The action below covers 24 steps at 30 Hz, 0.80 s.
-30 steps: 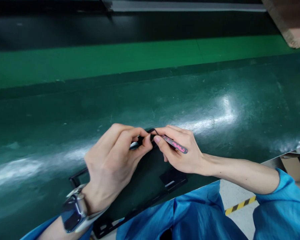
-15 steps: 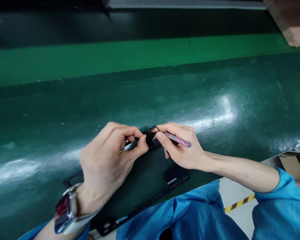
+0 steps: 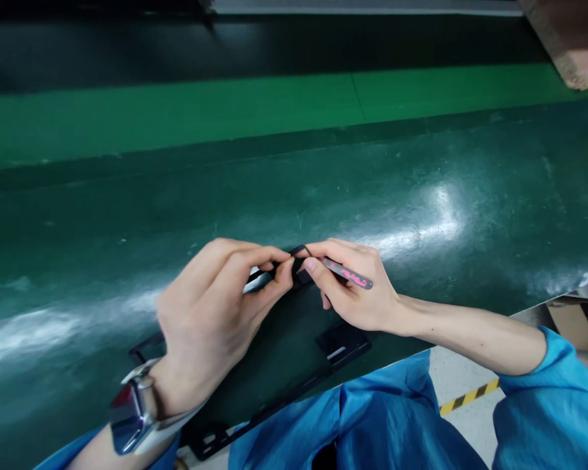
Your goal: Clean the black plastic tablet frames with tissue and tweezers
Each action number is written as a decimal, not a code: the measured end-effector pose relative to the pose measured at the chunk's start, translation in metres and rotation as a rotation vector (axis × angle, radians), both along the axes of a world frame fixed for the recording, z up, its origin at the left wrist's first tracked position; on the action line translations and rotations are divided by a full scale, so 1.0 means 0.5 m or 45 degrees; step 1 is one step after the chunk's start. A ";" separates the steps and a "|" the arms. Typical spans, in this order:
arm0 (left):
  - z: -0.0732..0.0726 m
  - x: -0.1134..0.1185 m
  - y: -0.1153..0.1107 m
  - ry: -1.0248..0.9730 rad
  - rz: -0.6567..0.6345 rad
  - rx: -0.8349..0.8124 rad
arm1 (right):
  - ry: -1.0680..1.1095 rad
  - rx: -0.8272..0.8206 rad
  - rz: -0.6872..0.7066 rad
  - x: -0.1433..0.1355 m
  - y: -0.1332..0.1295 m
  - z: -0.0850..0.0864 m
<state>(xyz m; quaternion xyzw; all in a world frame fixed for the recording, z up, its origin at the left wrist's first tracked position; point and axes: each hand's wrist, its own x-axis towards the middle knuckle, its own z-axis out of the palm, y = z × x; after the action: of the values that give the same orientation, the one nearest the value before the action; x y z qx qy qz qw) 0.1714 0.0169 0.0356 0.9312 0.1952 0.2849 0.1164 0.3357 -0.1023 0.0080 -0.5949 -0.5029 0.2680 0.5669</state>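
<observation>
Thumb and index finger of my left hand (image 3: 215,307) pinch together at the far edge of a thin black frame (image 3: 269,411); what lies between the fingertips is too small and dark to make out. Close beside it, my right hand (image 3: 353,281) is closed around grey tweezers (image 3: 350,274) with a pink pattern, held like a pen. Their tips are hidden by the fingers and dark parts. The frame lies along the bench's near edge, partly covered by both hands. It carries a dark flat part (image 3: 343,343) with a pale strip.
A shiny dark green bench surface (image 3: 235,196) stretches ahead, with a brighter green band (image 3: 176,111) behind it. A brown board (image 3: 568,39) stands at the far right corner. Below the near edge are a cardboard box (image 3: 575,326) and yellow-black floor tape (image 3: 470,396).
My left fingertips have shifted slightly right and up, closer to my right fingers, and the index finger has straightened. My right hand with the tweezers is almost unmoved.
</observation>
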 end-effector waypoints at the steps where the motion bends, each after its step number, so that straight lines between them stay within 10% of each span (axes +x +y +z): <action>1: -0.003 0.002 0.002 0.001 -0.003 0.028 | -0.008 0.002 0.007 0.000 0.000 0.001; 24: 0.001 0.004 0.018 -0.094 -0.083 0.005 | 0.055 -0.089 -0.010 0.014 0.003 0.003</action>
<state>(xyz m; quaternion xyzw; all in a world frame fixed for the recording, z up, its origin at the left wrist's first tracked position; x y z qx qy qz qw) 0.1736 0.0260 0.0359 0.9261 0.1598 0.3156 0.1309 0.3427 -0.1007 0.0093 -0.6104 -0.4785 0.2962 0.5575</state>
